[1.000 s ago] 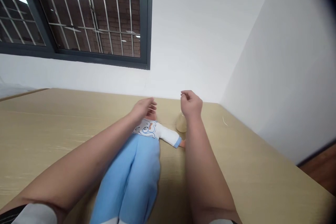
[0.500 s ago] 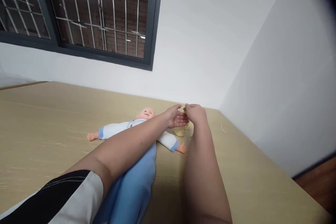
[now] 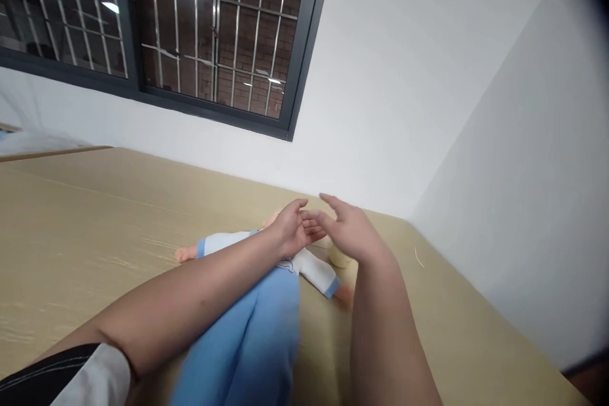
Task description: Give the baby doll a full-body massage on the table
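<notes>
A baby doll in a white top and light blue trousers lies on its back on the tan table. Its head is hidden behind my hands. My left hand hovers above the doll's chest with fingers spread and nothing in it. My right hand is beside it, fingers apart and empty, the fingertips of both hands nearly touching. A small cream-coloured object sits on the table just under my right hand, mostly hidden.
White walls meet in a corner at the back right. A dark-framed barred window is above the table on the left. A thin pale thread lies near the right wall.
Both hands have lifted slightly off the small cream object and opened their fingers. The view has shifted, and my hands now cover the doll's head.
</notes>
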`<state>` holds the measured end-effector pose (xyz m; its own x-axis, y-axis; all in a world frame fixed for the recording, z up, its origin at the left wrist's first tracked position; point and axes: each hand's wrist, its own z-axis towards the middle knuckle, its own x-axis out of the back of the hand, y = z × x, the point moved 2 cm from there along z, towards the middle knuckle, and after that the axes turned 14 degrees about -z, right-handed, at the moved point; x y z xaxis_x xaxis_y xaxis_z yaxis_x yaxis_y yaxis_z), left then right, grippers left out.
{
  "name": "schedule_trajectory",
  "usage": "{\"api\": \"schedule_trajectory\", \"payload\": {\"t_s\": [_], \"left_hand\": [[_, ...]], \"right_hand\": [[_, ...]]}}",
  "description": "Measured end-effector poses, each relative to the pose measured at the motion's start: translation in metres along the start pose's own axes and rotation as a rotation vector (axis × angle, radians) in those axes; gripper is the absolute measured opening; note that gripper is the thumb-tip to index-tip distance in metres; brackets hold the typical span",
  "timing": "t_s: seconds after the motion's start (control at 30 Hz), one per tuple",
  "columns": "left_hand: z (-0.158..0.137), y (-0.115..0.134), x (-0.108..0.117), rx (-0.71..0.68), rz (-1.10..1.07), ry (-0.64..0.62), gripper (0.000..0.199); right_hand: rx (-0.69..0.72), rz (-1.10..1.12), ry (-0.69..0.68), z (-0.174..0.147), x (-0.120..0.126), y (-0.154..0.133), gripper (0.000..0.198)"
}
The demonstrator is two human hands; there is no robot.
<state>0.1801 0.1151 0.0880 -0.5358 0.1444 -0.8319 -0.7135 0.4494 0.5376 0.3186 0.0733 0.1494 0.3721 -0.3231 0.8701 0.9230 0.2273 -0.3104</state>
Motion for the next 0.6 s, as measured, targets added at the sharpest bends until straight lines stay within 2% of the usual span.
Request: {"api": "schedule_trajectory", "payload": {"t_s": [0.1,0.2,0.27,0.33,0.4,0.5,0.6], "left_hand": [[-0.027,0.014,0.009,-0.066,-0.134,-0.037,0.035],[-0.050,0.024,0.012,-0.093,-0.280,-0.104,0.038],[-0.061,0.030,0.013,-0.086,-0.337,-0.102,0.041],[-0.069,0.040,0.014,-0.092,-0.330,-0.034,0.043],[-0.075,0.053,0.016,-0.157,-0.294,0.029,0.045],[-0.077,0.069,0.018,-0.246,-0.290,-0.004,0.050],[-0.077,0.069,0.019,-0.225,-0.347,-0.051,0.055]], "right_hand": [[0.272,0.055,-0.127,-0.016,-0.011,-0.051,0.058],[0.419,-0.009,-0.171,-0.026,-0.026,-0.084,0.067],[0.462,-0.062,-0.176,-0.028,-0.033,-0.095,0.069],[0.484,-0.088,-0.215,-0.032,-0.036,-0.102,0.075],[0.503,-0.084,-0.264,-0.040,-0.034,-0.107,0.086],[0.532,-0.053,-0.308,-0.057,-0.026,-0.118,0.099],[0.513,-0.011,-0.332,-0.071,-0.022,-0.126,0.106]]}}
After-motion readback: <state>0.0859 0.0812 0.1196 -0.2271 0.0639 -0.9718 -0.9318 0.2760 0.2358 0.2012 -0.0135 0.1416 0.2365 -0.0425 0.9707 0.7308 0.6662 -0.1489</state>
